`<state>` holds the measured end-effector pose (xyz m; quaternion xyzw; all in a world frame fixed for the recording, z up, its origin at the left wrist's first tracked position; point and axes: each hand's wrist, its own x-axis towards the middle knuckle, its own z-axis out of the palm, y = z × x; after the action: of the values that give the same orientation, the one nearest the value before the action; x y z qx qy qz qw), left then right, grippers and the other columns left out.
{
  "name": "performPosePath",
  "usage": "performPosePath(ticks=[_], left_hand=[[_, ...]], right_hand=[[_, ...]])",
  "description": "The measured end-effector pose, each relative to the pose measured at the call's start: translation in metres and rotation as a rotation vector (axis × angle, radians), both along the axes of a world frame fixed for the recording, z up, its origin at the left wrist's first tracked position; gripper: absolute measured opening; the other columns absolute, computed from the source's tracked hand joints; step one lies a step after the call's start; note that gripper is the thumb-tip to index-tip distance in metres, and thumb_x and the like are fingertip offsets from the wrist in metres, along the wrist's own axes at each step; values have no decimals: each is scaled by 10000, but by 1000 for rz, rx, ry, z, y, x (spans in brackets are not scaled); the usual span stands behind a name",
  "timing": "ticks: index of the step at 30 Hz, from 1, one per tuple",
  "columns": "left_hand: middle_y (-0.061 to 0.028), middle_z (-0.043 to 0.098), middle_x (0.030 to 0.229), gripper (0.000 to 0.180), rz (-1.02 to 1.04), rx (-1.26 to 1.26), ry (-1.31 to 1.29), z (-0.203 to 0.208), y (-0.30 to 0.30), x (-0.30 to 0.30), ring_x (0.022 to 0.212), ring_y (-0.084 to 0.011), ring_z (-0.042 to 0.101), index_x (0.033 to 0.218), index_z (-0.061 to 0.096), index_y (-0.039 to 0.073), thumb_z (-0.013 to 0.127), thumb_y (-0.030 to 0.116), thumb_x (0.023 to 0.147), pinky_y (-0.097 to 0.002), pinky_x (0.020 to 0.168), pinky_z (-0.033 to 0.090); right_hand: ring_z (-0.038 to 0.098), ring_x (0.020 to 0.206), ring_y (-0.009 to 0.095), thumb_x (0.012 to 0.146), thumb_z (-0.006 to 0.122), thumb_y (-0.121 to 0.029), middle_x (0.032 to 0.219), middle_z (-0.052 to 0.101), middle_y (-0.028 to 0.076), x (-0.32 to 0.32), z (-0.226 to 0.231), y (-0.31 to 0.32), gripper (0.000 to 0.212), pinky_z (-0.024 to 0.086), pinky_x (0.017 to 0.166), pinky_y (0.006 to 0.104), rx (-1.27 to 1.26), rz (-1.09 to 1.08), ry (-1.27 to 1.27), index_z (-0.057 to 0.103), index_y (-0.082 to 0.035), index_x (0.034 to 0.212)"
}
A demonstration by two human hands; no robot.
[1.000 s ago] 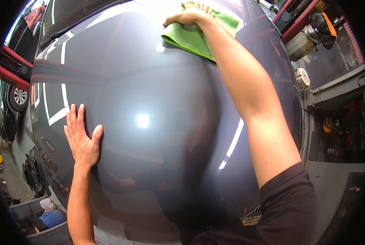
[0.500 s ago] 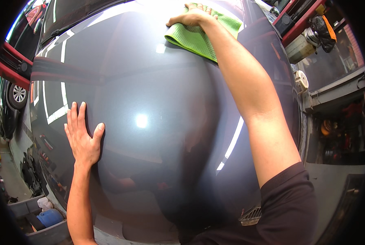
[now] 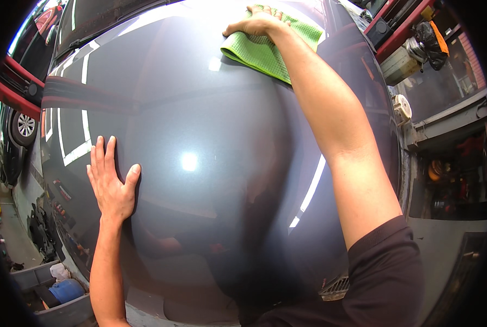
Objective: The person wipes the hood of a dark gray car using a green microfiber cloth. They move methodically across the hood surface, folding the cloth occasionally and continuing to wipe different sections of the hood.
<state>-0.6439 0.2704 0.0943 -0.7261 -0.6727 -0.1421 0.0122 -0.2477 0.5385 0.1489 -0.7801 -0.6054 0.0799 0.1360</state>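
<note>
A glossy dark grey car hood (image 3: 183,114) fills the middle of the view, with bright lights and my own dark outline mirrored in it. My right hand (image 3: 259,24) reaches to the far part of the hood and presses a green waffle-weave microfiber cloth (image 3: 262,57) against it. The cloth is folded over along its left edge, and some of my fingertips are lost in glare. On the near left of the hood my left hand (image 3: 113,188) lies flat, fingers stretched and thumb out, with nothing in it.
Red lift arms (image 3: 16,90) flank the car. At left stands another car, its wheel (image 3: 24,126) showing. A grey bin (image 3: 64,314) with a blue container sits low left. At right are a black bag (image 3: 433,46) and a dark shelf (image 3: 450,180). The windshield wiper (image 3: 83,39) lies far left.
Almost nothing differs. Both hands and the cloth appear very slightly farther right in the picture; the grip on the cloth is the same.
</note>
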Motion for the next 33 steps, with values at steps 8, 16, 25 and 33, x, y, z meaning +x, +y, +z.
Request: performPosePath(ticks=[8,16,25,33], left_hand=[[-123,253,1692,849,-5,4,-3,1,-1,-1,1579,-341,168,1593,373,147,574,635,927,-605,1248,104],[-105,238,1701,844,15,-14,-6,0,-2,-2,1587,-332,145,1603,352,172,566,644,936,-609,1248,104],[-98,223,1709,815,-4,-23,-13,3,-1,-2,1588,-329,144,1612,339,172,551,612,960,-591,1254,103],[-100,228,1705,823,4,3,-8,0,1,-1,1589,-330,138,1611,334,182,575,594,940,-576,1261,99]], right_hand=[[84,1600,346,965,493,-675,1731,153,113,52,3,-17,819,76,1271,575,29,376,263,304,-249,1639],[277,1543,398,1051,387,-345,1646,312,258,-109,-17,-64,630,181,1252,587,250,337,-170,357,10,1570],[368,1513,278,1069,354,-459,1618,433,97,-6,-17,-97,602,251,1253,478,305,488,-240,441,-117,1557],[183,1567,418,1050,376,-398,1659,321,196,3,-17,-56,653,113,1239,664,161,-29,-14,317,-64,1608]])
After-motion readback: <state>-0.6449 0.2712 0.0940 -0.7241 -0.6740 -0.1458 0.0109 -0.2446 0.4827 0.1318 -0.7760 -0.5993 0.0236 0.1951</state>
